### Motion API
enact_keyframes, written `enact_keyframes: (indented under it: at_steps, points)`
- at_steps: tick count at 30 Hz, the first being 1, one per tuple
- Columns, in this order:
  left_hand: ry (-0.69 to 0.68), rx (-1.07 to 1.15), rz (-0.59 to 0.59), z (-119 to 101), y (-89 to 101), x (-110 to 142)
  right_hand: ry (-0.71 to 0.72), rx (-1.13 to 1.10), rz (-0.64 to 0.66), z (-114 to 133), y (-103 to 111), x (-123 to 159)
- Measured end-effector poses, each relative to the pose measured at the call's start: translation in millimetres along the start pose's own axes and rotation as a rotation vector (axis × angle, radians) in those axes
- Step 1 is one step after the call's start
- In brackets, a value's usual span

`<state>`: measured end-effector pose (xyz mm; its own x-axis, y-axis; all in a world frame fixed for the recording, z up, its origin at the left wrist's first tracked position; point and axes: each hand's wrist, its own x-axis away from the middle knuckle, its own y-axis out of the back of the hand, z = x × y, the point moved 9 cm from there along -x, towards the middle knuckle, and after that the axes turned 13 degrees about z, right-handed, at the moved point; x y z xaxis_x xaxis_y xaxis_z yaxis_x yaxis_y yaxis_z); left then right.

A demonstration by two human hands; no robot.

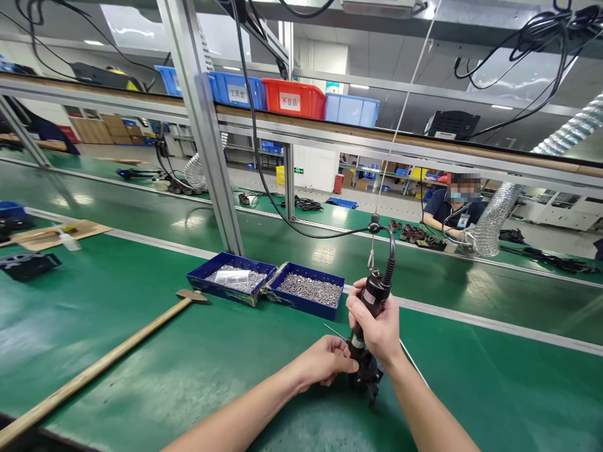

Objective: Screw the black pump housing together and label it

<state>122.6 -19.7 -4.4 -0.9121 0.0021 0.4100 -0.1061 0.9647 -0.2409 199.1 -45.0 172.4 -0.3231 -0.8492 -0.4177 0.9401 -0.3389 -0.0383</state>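
Note:
My right hand (377,329) is wrapped round a black electric screwdriver (372,295) that hangs upright from a cord. Its tip stands on a small black part (367,375) lying on the green belt (188,364). My left hand (325,361) is closed in a pinch against the left side of that part, right below the screwdriver's tip. What the fingers pinch is hidden. A thin metal pin (333,330) sticks up just above my left hand.
Two blue trays of screws (232,279) (308,292) sit on the belt behind my hands. A long wooden hammer (103,361) lies to the left. A metal post (207,125) rises behind the trays. A person (455,210) works across the far belt beside a silver hose (494,220).

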Motion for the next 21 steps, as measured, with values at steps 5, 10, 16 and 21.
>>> enact_keyframes:
  at_steps: [5, 10, 16, 21]
  points:
    - [-0.413, -0.129, -0.027, -20.5, -19.8, 8.4, -0.018, 0.040, -0.090, -3.4, 9.4, 4.3]
    - [-0.513, -0.128, 0.133, -26.4, -26.2, 9.0, 0.101, 0.053, -0.148, 20.3, 18.5, 10.8]
    - [-0.597, -0.136, 0.103, -24.6, -15.1, 7.3, 0.090, -0.052, 0.002, 27.2, 6.5, 12.8]
    - [-0.669, -0.111, 0.088, -28.6, -23.9, 7.3, 0.047, -0.073, 0.040, 10.6, -7.7, 13.5]
